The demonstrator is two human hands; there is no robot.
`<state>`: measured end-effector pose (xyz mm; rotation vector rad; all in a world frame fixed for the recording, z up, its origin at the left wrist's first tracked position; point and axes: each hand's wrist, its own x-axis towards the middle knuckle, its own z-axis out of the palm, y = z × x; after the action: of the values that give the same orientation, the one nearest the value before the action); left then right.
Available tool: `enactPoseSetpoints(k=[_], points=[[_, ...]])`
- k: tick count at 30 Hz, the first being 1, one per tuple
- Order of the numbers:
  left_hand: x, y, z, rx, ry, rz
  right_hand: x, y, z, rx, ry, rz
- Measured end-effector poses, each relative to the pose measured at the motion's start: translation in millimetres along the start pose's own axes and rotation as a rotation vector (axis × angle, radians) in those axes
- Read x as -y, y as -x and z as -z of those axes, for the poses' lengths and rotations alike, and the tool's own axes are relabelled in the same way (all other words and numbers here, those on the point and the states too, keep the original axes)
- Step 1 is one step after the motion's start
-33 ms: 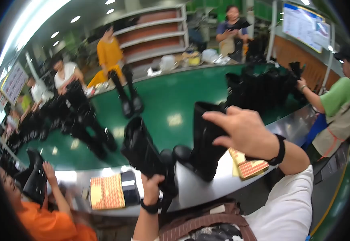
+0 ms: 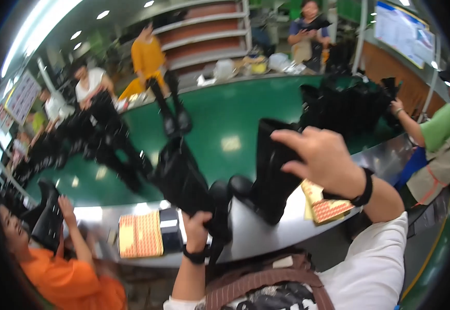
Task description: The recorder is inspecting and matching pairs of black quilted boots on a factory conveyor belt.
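A tall black boot (image 2: 183, 175) leans to the left over the near edge of the table, and my left hand (image 2: 196, 227) is wrapped round its lower part. Just right of it, a second tall black boot (image 2: 271, 170) stands on the metal strip, its toe pointing left toward the first. My right hand (image 2: 320, 157) hovers at the upper shaft of this boot, index finger and thumb stretched apart, the other fingers bent. The fingertips overlap the boot's top edge; whether they touch it I cannot tell.
The green table (image 2: 225, 119) has a metal border (image 2: 245, 227). Patterned yellow-and-orange packets (image 2: 141, 235) lie left, and more packets (image 2: 326, 204) right. Black boots (image 2: 344, 106) crowd the right, others (image 2: 101, 129) the left; a pair (image 2: 176, 116) stands ahead. Co-workers sit or stand around.
The whole view has shifted slightly, so things appear a little higher and further right. The boot in my left hand tilts slightly more to the left. My right hand keeps its shape.
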<state>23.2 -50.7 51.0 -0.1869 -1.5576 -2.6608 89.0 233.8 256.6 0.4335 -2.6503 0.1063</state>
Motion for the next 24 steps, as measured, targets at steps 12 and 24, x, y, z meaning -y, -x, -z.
enactPoseSetpoints(k=[12,24], points=[[10,5,50,-0.029,0.194,-0.037,7,42,-12,-0.242,0.12,0.131],[-2,2,43,0.024,0.29,-0.025,74,38,-100,-0.289,-0.759,-0.157]])
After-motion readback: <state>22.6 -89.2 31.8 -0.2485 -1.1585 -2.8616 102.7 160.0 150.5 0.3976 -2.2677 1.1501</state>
